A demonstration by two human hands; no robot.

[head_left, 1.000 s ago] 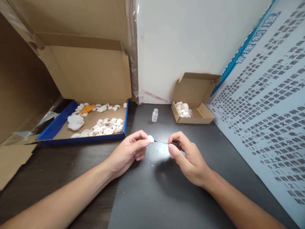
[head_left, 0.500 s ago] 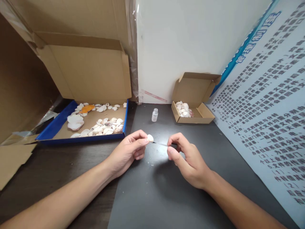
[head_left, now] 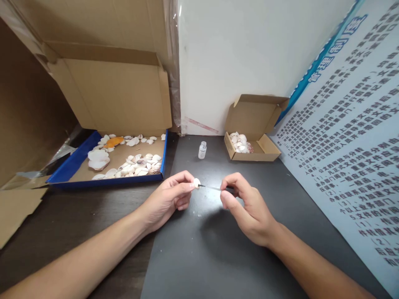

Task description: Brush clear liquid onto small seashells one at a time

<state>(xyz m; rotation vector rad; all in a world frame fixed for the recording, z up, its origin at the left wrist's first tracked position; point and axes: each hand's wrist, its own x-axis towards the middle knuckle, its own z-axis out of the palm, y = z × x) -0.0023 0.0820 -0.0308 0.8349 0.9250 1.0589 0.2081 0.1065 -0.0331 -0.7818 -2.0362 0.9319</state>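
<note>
Between the thumb and fingers of my left hand point(head_left: 174, 191) is a small white seashell point(head_left: 196, 183), its lower edge covered by the fingertips. My right hand point(head_left: 246, 203) is closed on a thin brush point(head_left: 212, 188) with a pale stem and a dark tip. That tip points left and meets the shell's right side. Most of the brush's handle end is hidden by my fingers. Behind both hands, a small clear glass bottle point(head_left: 202, 150) with a white label stands upright without a cap.
At the left lies an open blue-edged cardboard box point(head_left: 115, 180) holding many shells, one of them orange. A smaller open cardboard box point(head_left: 256, 157) at the back right holds white shells. A dark mat point(head_left: 187, 265) covers the table. A printed sheet point(head_left: 349, 141) rises at the right.
The shell has tilted slightly in my left hand. The brush tip has shifted from just below the shell's edge up onto its right side. The bottle and boxes stay put.
</note>
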